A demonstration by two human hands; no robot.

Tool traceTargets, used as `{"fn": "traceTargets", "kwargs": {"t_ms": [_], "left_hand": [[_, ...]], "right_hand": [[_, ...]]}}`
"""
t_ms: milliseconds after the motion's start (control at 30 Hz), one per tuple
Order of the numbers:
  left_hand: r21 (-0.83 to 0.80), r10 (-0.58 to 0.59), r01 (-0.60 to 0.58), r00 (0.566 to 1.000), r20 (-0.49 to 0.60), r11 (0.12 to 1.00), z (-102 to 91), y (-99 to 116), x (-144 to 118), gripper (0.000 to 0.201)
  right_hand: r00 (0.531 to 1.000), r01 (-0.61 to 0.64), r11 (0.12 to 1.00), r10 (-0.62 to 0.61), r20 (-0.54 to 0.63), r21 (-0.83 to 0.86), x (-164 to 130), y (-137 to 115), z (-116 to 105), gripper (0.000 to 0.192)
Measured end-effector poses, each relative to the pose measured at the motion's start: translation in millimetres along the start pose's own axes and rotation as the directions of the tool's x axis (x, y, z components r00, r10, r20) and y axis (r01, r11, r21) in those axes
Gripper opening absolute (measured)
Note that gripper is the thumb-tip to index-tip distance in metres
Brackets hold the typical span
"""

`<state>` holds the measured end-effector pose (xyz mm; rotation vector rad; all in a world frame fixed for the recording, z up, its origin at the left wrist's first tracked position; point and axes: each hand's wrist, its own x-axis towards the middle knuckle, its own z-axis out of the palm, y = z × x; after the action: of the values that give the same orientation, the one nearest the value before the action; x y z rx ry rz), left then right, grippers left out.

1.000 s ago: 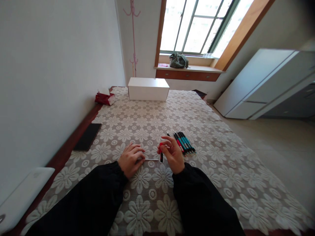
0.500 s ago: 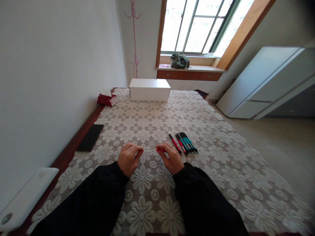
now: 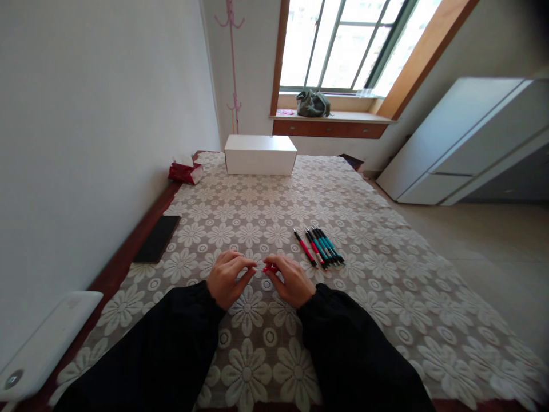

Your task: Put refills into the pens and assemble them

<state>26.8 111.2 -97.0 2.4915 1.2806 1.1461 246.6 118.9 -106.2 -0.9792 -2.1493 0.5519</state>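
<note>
My left hand (image 3: 229,278) pinches the left end of a thin white rod (image 3: 259,269), which looks like a pen refill, between thumb and fingertips. Facing it, my right hand (image 3: 293,279) grips a small red piece (image 3: 269,268), perhaps part of a pen; most of it is hidden by the fingers. The rod runs level between the two hands, its right end at the red piece. Just beyond my right hand lie a red and black pen (image 3: 305,248) and, beside it, several red or teal pens (image 3: 325,247) with black ends, side by side on the tablecloth.
A flower-patterned lace tablecloth (image 3: 249,366) covers the table. At the left edge are a dark flat phone-like slab (image 3: 156,239), a red tissue pack (image 3: 185,172) and a white device (image 3: 51,346). A white box (image 3: 261,155) stands at the far end.
My hands have come closer together, the right one moving left and slightly down. Less of the white rod shows between them. The pens on the table have not moved.
</note>
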Motion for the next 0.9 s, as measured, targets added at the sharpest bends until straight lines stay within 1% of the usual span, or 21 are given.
{"fn": "traceTargets", "kwargs": {"t_ms": [100, 233, 467, 633, 767, 900], "left_hand": [[-0.011, 0.0, -0.001, 1.0, -0.015, 1.0, 0.7, 0.0, -1.2, 0.01], [-0.008, -0.035, 0.034, 0.999, -0.025, 0.999, 0.6, -0.6, -2.3, 0.011], [-0.012, -0.069, 0.069, 0.998, 0.002, 0.998, 0.3, 0.0, -2.9, 0.013], [-0.057, -0.071, 0.071, 0.997, 0.011, 0.996, -0.7, 1.9, -2.0, 0.012], [-0.076, -0.075, 0.076, 0.997, 0.026, 0.994, -2.1, 4.7, -1.9, 0.011], [-0.104, -0.087, 0.09, 0.996, 0.034, 0.991, -2.5, 5.5, -1.0, 0.013]], "right_hand": [[1.0, 0.011, 1.0, -0.011, 0.028, 0.025, -0.4, -3.6, 1.8, 0.024], [0.999, 0.002, 0.998, -0.004, 0.051, 0.055, -0.5, -5.0, 1.8, 0.021], [0.999, -0.036, 0.995, 0.032, 0.042, 0.09, -1.6, -3.3, 3.4, 0.026], [0.999, -0.018, 0.994, 0.013, 0.048, 0.104, -0.9, -4.7, 3.2, 0.023], [0.997, 0.005, 0.997, -0.011, 0.073, 0.076, -0.1, -7.0, 3.2, 0.023], [0.994, 0.047, 0.999, -0.047, 0.099, -0.003, 0.6, -8.8, 2.4, 0.024]]}}
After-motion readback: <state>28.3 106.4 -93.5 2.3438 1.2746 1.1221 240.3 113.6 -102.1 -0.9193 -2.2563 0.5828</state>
